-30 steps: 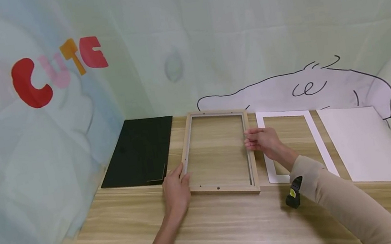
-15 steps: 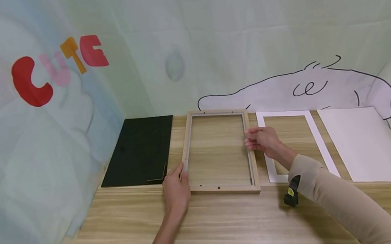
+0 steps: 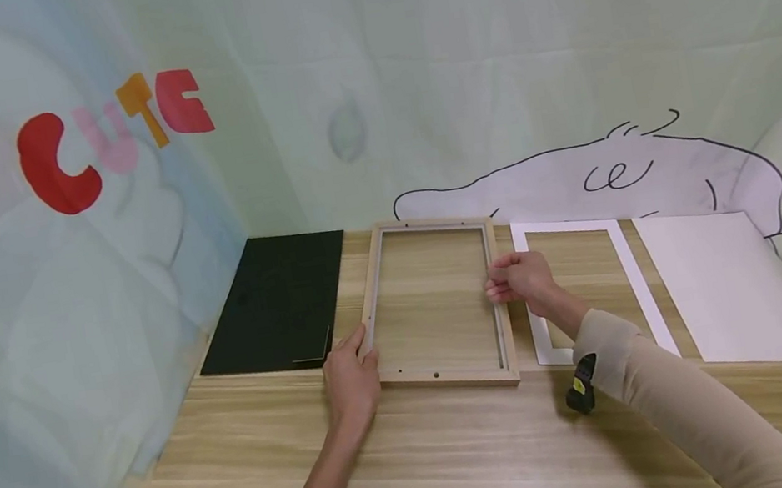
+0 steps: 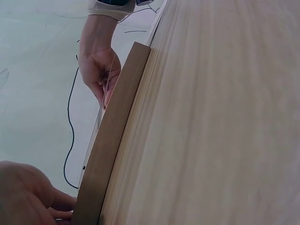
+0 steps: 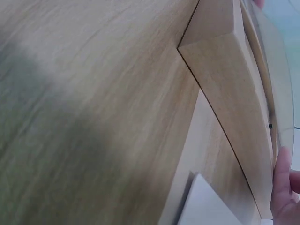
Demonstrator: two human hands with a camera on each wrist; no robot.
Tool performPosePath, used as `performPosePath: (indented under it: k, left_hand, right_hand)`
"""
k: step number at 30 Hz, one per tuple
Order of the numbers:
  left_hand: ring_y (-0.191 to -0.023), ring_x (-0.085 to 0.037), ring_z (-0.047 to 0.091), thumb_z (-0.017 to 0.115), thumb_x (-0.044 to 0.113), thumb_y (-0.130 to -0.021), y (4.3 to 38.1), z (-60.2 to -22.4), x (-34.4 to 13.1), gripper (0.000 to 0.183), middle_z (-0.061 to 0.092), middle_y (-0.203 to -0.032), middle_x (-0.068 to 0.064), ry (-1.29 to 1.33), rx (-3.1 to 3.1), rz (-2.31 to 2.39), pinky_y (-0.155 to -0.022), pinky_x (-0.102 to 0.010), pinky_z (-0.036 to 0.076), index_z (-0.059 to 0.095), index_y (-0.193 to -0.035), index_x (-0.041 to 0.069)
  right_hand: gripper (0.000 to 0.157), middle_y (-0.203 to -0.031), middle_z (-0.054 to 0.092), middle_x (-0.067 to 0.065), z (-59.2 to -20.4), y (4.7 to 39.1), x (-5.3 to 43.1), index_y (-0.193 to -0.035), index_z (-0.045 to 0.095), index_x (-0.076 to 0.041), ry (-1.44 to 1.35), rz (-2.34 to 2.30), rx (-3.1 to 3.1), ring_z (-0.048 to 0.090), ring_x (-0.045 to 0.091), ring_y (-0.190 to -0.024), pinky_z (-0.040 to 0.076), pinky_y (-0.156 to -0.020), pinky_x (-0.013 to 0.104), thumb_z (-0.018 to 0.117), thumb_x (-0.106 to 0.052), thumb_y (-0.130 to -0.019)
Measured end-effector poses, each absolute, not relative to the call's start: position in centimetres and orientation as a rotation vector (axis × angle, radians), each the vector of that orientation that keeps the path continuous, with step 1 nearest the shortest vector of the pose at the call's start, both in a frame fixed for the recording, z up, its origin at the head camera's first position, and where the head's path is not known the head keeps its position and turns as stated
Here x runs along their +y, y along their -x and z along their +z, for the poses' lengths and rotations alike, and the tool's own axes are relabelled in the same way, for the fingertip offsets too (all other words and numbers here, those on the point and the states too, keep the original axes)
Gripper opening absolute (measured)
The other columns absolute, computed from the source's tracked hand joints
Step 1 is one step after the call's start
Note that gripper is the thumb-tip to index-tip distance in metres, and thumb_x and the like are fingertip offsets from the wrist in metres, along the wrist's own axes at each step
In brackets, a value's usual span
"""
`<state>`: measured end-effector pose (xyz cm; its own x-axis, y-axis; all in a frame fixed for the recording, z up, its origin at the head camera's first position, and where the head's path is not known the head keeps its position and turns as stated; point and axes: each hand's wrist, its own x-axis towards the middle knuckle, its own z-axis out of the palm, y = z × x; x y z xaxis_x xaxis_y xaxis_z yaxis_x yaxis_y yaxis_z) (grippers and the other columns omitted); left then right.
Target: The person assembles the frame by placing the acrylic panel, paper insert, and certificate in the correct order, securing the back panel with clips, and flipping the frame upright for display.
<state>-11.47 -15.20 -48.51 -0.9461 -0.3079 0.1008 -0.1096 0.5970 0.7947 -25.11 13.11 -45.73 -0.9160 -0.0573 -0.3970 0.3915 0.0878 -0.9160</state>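
Note:
A pale wooden picture frame point(image 3: 477, 380) lies flat on the table, its opening showing wood grain below. My left hand point(image 3: 352, 380) grips the frame's lower left side, thumb over the edge. At the right side, my right hand point(image 3: 527, 281) pinches the edge of a clear sheet point(image 5: 280, 84). The right wrist view shows this sheet standing a little above the frame's rim, with my fingers point(image 5: 281, 180) at its edge. In the left wrist view the sheet appears as a thin line beside the right hand point(image 4: 99, 70). The left fingertips are partly hidden behind the frame there.
A black backing board point(image 3: 271, 304) lies left of the frame. On the right are a white mat point(image 3: 641, 282) with a cut-out window and a plain white sheet point(image 3: 742, 284). Printed cloth walls point(image 3: 413, 89) rise behind and left of the wooden table point(image 3: 439, 464).
The right hand's fingers have shifted very slightly left over the frame's right side. The left hand and the frame have stayed in place.

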Motion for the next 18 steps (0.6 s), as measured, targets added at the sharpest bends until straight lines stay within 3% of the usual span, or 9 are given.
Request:
performPosePath:
  k: [12, 18]
  left_hand:
    - [-0.133, -0.031, 0.057, 0.069, 0.004, -0.091, 11.41, -48.39, -15.22, 0.047, 0.062, -0.142, -0.015, -0.368, -2.610, -1.277, -0.106, -0.051, 0.050, 0.062, -0.137, 0.007]
    - [-0.133, -0.030, 0.057, 0.070, 0.004, -0.091, 11.37, -48.40, -15.22, 0.048, 0.062, -0.142, -0.015, -0.362, -2.595, -1.288, -0.105, -0.050, 0.050, 0.062, -0.137, 0.006]
  right_hand:
    - [0.018, -0.068, 0.064, 0.003, -45.38, 25.08, 13.37, -0.107, 0.065, 0.005, -0.285, -1.639, 2.295, 0.064, 0.013, -0.056, 0.061, -0.059, 0.033, 0.064, -0.009, -0.097]
    - [0.017, -0.068, 0.064, 0.002, -45.21, 25.11, 13.44, -0.105, 0.067, 0.002, -0.276, -1.561, 2.341, 0.061, 0.012, -0.057, 0.058, -0.056, 0.028, 0.066, -0.012, -0.096]
